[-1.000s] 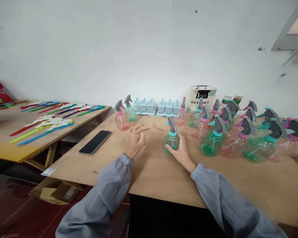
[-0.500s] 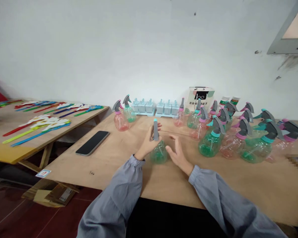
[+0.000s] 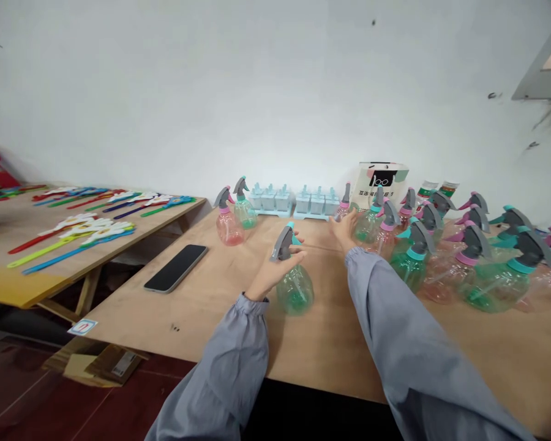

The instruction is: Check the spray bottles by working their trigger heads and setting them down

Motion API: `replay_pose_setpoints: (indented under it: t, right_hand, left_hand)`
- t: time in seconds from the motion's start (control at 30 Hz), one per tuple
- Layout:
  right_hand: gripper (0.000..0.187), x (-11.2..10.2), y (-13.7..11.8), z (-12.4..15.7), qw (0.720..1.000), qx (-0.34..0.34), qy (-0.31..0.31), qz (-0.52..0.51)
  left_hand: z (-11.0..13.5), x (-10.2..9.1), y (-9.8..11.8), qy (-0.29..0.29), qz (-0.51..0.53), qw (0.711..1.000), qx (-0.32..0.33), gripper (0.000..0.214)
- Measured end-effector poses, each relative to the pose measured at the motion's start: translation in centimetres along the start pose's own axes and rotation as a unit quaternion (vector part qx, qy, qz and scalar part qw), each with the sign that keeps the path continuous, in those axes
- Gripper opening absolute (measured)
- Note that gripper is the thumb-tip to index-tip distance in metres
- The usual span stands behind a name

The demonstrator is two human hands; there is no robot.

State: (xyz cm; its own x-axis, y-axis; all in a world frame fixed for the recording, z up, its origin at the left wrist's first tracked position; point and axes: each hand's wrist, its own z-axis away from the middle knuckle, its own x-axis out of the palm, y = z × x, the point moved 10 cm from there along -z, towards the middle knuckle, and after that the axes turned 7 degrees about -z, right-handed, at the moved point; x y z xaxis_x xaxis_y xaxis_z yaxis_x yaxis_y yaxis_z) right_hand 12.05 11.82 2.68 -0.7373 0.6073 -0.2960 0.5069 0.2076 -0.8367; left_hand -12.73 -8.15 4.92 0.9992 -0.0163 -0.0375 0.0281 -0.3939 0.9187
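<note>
A green-tinted clear spray bottle (image 3: 296, 293) with a grey and turquoise trigger head stands upright on the wooden table, its nozzle pointing away to the right. My left hand (image 3: 275, 269) is closed around its neck and trigger head. Farther back, my right hand (image 3: 344, 231) reaches out with its fingers apart in front of a pink spray bottle (image 3: 346, 201). The hand partly hides that bottle, so whether it touches it is unclear. Just to the right stands another green spray bottle (image 3: 366, 228).
Several pink and green spray bottles (image 3: 445, 275) crowd the right side. Two more, one a pink spray bottle (image 3: 230, 228), stand at the back left. Light-blue popsicle moulds (image 3: 270, 201) and a printed bag (image 3: 379, 187) line the wall. A phone (image 3: 176, 268) lies left.
My right hand has moved from beside the green bottle forward to the pink bottle at the back. The green bottle's trigger head has turned in my left hand's grip. The view has shifted slightly.
</note>
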Motion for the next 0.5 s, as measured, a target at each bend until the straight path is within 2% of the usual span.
replay_pose_setpoints:
  t: [0.17, 0.3, 0.4, 0.5]
  right_hand:
    - [0.089, 0.2, 1.2, 1.2, 1.000, 0.002, -0.019, -0.009]
    - [0.082, -0.7, 0.8, 4.9, 0.994, -0.065, -0.060, -0.070]
    - [0.082, -3.7, 0.6, 9.0, 0.981, -0.124, -0.079, -0.128]
    - [0.082, -7.5, 0.8, 13.0, 0.974, -0.152, -0.099, -0.137]
  left_hand:
    - [0.0, -0.4, 0.4, -0.001, 0.035, 0.999, 0.006, 0.036]
    - [0.3, -0.3, 1.0, -0.002, 0.099, 0.995, -0.023, 0.032]
    - [0.6, 0.4, 0.9, -0.030, 0.179, 0.981, -0.061, 0.033]
    - [0.8, 1.0, 0.4, -0.052, 0.240, 0.965, -0.089, 0.032]
